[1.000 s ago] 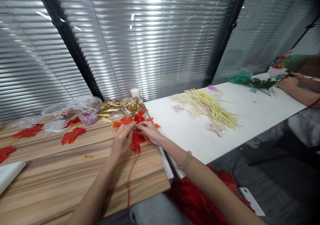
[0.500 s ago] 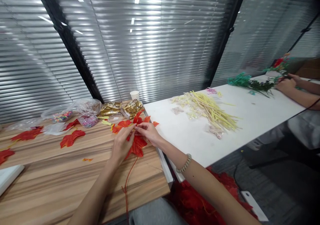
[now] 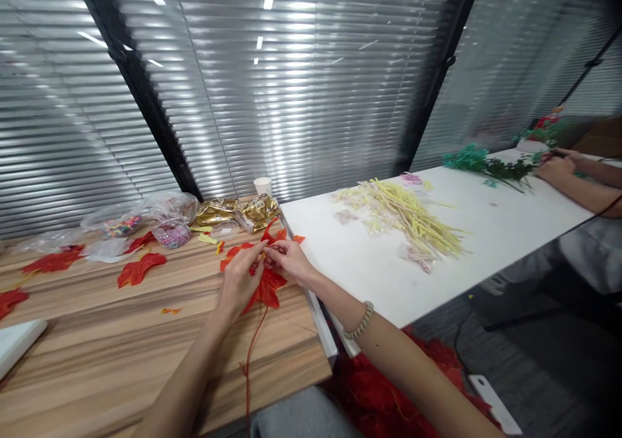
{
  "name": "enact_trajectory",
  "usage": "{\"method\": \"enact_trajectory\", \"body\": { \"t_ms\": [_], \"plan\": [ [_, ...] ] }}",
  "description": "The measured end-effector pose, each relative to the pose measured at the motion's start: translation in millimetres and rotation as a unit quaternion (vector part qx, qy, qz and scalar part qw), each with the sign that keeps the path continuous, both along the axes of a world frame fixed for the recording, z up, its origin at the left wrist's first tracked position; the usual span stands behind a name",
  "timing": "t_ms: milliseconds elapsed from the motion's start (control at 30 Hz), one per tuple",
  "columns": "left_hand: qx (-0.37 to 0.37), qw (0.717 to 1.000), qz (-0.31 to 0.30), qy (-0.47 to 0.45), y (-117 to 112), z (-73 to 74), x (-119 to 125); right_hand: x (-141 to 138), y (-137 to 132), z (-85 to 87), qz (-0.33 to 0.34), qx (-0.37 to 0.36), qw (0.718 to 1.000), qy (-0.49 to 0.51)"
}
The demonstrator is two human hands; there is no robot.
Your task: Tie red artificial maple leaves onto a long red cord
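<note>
Pinching something too small to make out, the fingers (image 3: 257,251) of the left hand (image 3: 239,278) and right hand (image 3: 294,262) meet amid red leaves (image 3: 271,289), which now show narrower just beyond them, suggesting the leaves are being turned.

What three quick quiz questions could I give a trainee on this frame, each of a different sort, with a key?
1. Which of the person's arms wears the beaded bracelet?
A) left
B) right
C) both

2. True or false: the bundle of yellow strips lies on the wooden table.

3. Fill in the colour: the left hand and right hand come together at a cluster of ____ leaves, and a thin cord trails below it.

Key:
1. B, right.
2. False; it lies on the white table.
3. Red.
</note>
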State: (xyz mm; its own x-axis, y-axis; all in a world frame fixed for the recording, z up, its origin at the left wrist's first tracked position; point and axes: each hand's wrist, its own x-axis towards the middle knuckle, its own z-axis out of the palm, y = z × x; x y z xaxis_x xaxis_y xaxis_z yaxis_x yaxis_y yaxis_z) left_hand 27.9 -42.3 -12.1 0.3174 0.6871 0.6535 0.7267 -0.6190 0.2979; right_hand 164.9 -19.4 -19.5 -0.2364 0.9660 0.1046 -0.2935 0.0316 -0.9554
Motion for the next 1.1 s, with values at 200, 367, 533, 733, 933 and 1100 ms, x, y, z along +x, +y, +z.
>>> {"method": "enact_trajectory", "body": {
  "t_ms": [200,367,533,733,933,1100],
  "plan": [
    [0.008,0.999,-0.014,-0.033,-1.4,0.0,2.8,-0.5,-0.9,-0.1,0.001,-0.045,0.998,0.049],
    [0.003,0.999,-0.014,-0.034,0.5,-2.6,2.7,-1.1,-0.8,-2.1,-0.006,-0.066,0.995,0.08],
    [-0.009,0.999,0.017,-0.045,0.5,0.4,-0.6,0.8,-0.8,-0.3,0.038,-0.086,0.991,0.093],
    [-0.012,0.999,0.011,-0.049,0.1,2.4,-3.2,0.3,0.3,-0.5,0.031,-0.076,0.99,0.118],
    [-0.008,1.0,0.015,-0.022,2.2,-2.5,-4.8,-0.3,0.6,-1.7,0.021,-0.054,0.991,0.119],
    [0.0,1.0,0.011,-0.011,0.8,-2.5,-3.8,-1.4,-1.2,-1.4,0.011,-0.058,0.992,0.11]
  ]
}}
